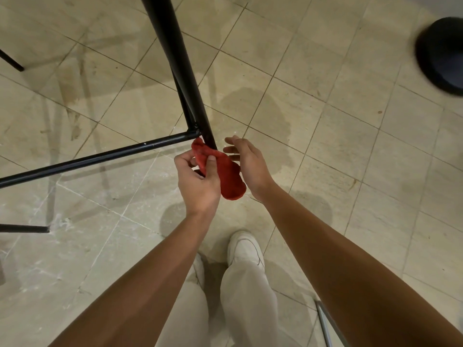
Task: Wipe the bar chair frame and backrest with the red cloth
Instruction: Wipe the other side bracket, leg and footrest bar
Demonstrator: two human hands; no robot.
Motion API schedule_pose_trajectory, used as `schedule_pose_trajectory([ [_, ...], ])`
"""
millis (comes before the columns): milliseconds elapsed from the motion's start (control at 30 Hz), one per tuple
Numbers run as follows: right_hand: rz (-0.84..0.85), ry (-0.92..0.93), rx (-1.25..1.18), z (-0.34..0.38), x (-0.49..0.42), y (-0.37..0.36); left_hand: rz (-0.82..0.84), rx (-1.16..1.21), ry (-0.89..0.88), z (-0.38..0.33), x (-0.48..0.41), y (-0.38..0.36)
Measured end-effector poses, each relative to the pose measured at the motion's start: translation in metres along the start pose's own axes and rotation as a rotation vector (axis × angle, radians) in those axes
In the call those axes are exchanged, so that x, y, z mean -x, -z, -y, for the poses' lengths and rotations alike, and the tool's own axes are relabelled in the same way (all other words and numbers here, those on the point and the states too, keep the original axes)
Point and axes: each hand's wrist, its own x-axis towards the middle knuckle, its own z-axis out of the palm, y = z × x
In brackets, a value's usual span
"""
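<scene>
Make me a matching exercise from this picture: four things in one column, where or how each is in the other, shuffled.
Things: 1 soft red cloth; 2 left hand; 3 right hand; 4 white shoe.
States: A fingers open, relaxed; B on the beige tiled floor; C against the black metal chair leg; D pinching the cloth.
Pairs: 1-C, 2-D, 3-A, 4-B.

both arms are stretched down; a cloth [231,180] is pinched by the left hand [198,180] (thumb uppermost), the right hand [248,164] held open.
</scene>
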Motion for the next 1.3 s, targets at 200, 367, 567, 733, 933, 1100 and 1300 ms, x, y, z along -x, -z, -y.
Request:
schedule_pose_trajectory([
  [200, 0.039, 0.000, 0.063, -0.004, 0.003, -0.002, 0.023, -0.113, 0.181, -0.001, -0.006, -0.008],
  [367, 0.057, -0.001, 0.062, -0.005, 0.007, -0.004, -0.030, -0.078, -0.048, -0.007, -0.004, 0.005],
  [567, 0.071, 0.007, 0.069, -0.006, 0.006, -0.001, -0.020, -0.067, -0.030, -0.003, -0.005, 0.002],
  [733, 0.017, 0.002, 0.058, -0.019, 0.000, 0.002, 0.123, -0.145, 0.154, 0.016, -0.013, 0.000],
  [933, -0.002, -0.030, -0.019, -0.038, -0.016, 0.005, 0.205, -0.237, 0.317, 0.041, -0.035, -0.007],
  [1100, 0.002, -0.062, 0.010, -0.058, -0.025, 0.002, 0.237, -0.205, 0.412, 0.062, -0.048, -0.015],
  [1300, -0.001, -0.096, 0.032, -0.068, -0.031, 0.001, 0.268, -0.214, 0.487, 0.070, -0.062, -0.021],
])
